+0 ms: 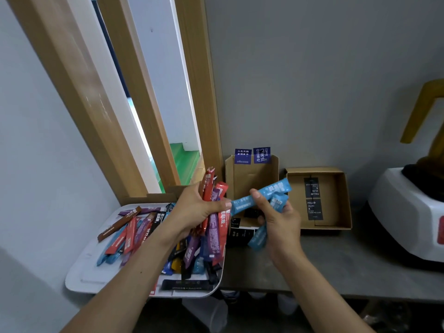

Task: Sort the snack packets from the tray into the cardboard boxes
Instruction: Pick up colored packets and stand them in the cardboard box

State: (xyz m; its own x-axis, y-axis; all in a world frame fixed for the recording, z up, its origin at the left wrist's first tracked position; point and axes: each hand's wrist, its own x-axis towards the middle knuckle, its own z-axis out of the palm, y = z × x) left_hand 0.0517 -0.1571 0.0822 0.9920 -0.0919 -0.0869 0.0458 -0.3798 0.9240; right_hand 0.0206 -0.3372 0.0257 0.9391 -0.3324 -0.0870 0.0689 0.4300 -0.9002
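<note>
- The left hand (194,210) is curled round a bundle of red and purple packets (215,219), held upright over the right end of the tray (79,280).
- The right hand (280,219) pinches blue packets (269,192) between thumb and fingers, in front of the tall cardboard box (249,179); the longest one's left end reaches the left hand.
- Loose packets (129,234) lie heaped in the white tray, at the left of the bench (348,260).
- The shallow cardboard box (342,200), right of the hands, holds black packets (314,209).

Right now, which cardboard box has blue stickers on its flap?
The box beside the tray, its flap upright; the right-hand box lies flat, holding black packets.
</note>
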